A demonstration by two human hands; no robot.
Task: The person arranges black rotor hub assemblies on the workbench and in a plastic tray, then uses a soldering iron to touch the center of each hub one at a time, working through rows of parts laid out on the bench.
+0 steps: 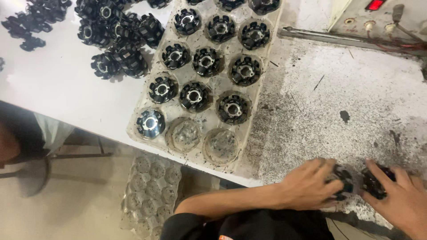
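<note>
Hands [311, 184] [402, 198] each clasp a flat-lying black rotor [344, 180] [376, 182].

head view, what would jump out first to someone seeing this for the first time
The clear plastic tray at upper centre draws the eye: black toothed round parts sit in its pockets, with two pockets at the near end empty. A loose pile of the same parts lies on the white table at upper left. At the bottom right, the left hand and right hand each close on a black part on the worn, speckled bench.
</note>
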